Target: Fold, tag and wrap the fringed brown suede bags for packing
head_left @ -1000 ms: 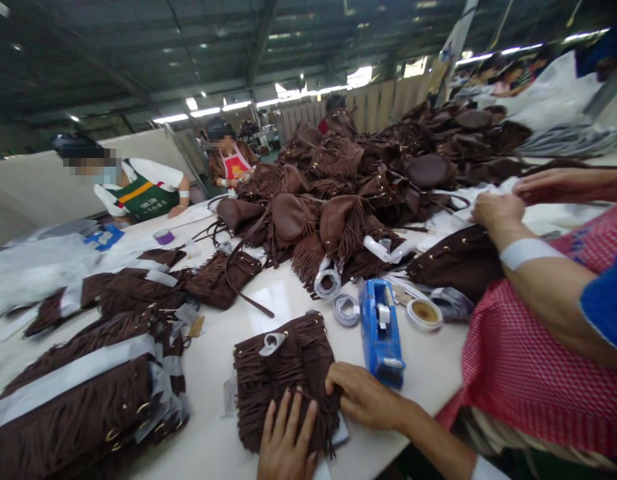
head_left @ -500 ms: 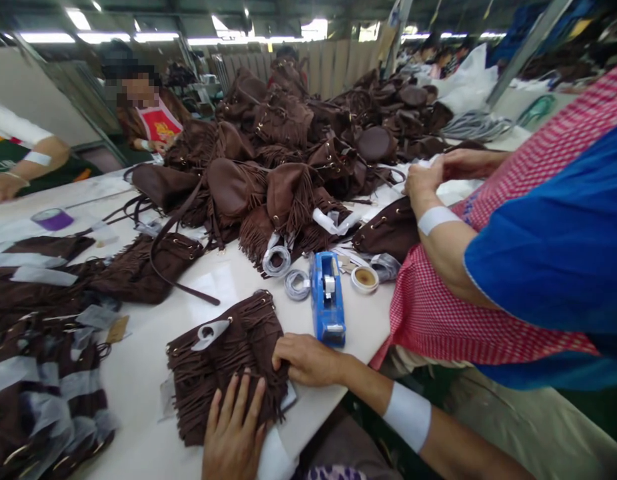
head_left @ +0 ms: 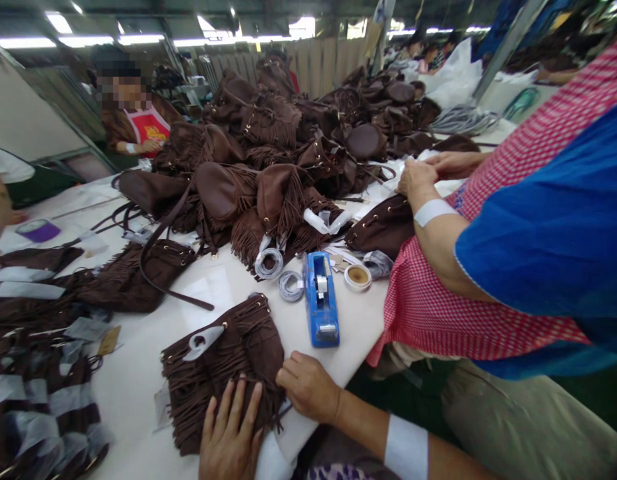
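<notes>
Brown fringed bag (head_left: 238, 357) under left hand (head_left: 231, 437)

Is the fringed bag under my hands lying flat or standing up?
Lying flat: the fringed bag is spread on the table, fringe up, left hand open on it, right hand at its edge.

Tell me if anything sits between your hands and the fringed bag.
Nothing visible: the left hand lies flat on the fringed bag, the right hand grips its right edge. The tape dispenser stands apart, beyond.
</notes>
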A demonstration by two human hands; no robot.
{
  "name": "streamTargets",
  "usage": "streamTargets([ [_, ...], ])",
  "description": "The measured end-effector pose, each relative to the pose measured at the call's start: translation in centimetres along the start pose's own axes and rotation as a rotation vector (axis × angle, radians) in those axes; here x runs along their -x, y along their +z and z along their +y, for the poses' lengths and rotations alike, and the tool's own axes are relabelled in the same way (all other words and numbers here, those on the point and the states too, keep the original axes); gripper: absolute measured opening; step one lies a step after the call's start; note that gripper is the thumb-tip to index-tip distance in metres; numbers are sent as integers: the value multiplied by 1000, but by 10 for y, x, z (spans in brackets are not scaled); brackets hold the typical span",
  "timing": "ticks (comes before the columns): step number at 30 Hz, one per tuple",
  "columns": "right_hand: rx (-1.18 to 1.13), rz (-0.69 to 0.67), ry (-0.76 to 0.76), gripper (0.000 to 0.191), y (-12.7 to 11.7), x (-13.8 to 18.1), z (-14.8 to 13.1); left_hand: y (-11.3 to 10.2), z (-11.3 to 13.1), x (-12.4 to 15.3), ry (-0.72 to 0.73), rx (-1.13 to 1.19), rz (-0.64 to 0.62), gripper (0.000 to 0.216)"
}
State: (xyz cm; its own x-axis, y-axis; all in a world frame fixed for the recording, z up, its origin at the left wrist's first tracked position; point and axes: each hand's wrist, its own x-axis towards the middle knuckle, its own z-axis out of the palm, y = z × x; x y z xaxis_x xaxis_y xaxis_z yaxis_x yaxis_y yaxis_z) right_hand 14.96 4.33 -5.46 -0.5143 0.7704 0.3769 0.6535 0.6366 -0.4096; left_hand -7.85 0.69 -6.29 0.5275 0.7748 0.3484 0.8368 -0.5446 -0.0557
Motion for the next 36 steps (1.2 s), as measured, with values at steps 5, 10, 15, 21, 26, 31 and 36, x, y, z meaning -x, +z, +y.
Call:
streamTargets([
  [5, -33, 16, 109, 16, -5, 2, -5, -1, 0, 0, 28, -9, 22, 69],
  [10, -314, 131, 323, 46, -15, 6, -4, 4, -1, 2, 0, 25, 29, 67],
  [15, -387, 115, 298, 51, -9, 0, 5, 4, -2, 1, 30, 0, 30, 69],
  [21, -519, 46, 265, 33, -8, -9, 24, 2, 0, 1, 9, 23, 21, 71],
  [26, -545, 63, 303, 27, -5, -9, 22, 2, -3, 1, 42, 31, 27, 73],
  [31, -390, 172, 398, 29, 6, -3, -4, 5, -4, 1, 49, 12, 5, 75],
  [36, -65, 144, 441, 23, 16, -4, -28, 8, -4, 1, 41, 15, 26, 73],
])
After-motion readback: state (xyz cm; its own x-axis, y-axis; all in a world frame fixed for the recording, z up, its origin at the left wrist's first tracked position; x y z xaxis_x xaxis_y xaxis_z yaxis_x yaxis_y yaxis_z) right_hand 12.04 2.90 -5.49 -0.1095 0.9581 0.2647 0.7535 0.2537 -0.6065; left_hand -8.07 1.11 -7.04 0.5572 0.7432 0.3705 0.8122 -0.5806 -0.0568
